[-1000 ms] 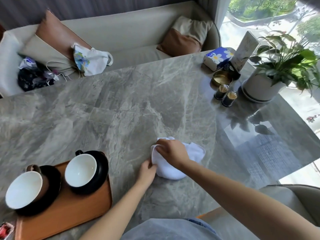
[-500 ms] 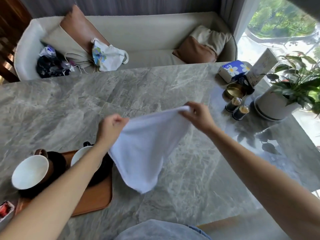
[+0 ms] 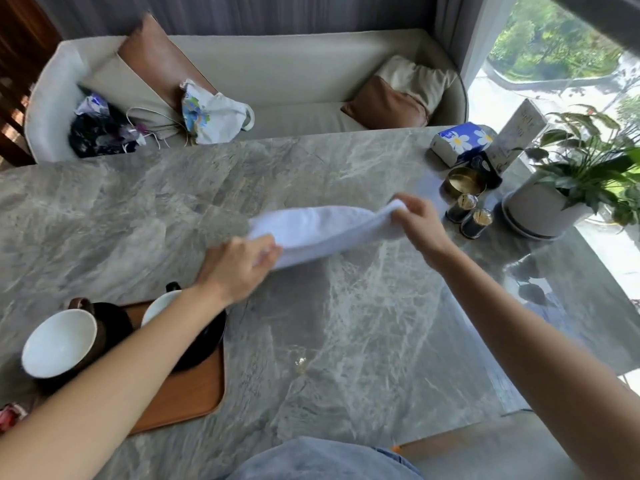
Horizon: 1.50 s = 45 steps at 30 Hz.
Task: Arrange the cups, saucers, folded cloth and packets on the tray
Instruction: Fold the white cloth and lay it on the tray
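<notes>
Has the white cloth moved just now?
Yes. The white cloth left the table beside the tray; left hand and right hand hold it stretched, nearer the brass bowl.

Café or lounge seating: marble table [image 3: 346,341], cushioned sofa [image 3: 294,74], menu stand [image 3: 519,133], tissue pack [image 3: 460,142].

Grey marble surface [image 3: 173,209] sitting before a beige sofa [image 3: 294,67].
A potted plant [image 3: 543,211], tissue pack [image 3: 460,142], brass bowl [image 3: 464,180] and two dark jars [image 3: 462,206] are standing far right; a printed bag [image 3: 211,114] is lying on the sofa.
</notes>
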Each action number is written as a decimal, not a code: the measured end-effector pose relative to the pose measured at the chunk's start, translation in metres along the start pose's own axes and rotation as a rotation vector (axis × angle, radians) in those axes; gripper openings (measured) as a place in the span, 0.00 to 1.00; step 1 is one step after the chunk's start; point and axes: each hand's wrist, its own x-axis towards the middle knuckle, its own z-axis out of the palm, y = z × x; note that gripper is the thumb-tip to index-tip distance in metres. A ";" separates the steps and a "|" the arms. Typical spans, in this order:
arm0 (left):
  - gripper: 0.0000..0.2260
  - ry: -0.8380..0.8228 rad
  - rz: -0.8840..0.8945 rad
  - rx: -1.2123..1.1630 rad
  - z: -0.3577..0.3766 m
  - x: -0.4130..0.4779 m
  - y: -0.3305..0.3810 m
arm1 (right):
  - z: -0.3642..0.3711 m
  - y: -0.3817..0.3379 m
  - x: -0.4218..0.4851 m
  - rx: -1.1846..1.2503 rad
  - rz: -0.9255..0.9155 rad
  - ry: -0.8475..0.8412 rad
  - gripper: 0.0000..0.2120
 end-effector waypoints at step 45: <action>0.04 0.047 -1.158 -0.956 0.138 -0.009 -0.052 | 0.047 0.154 -0.017 0.068 0.590 0.215 0.06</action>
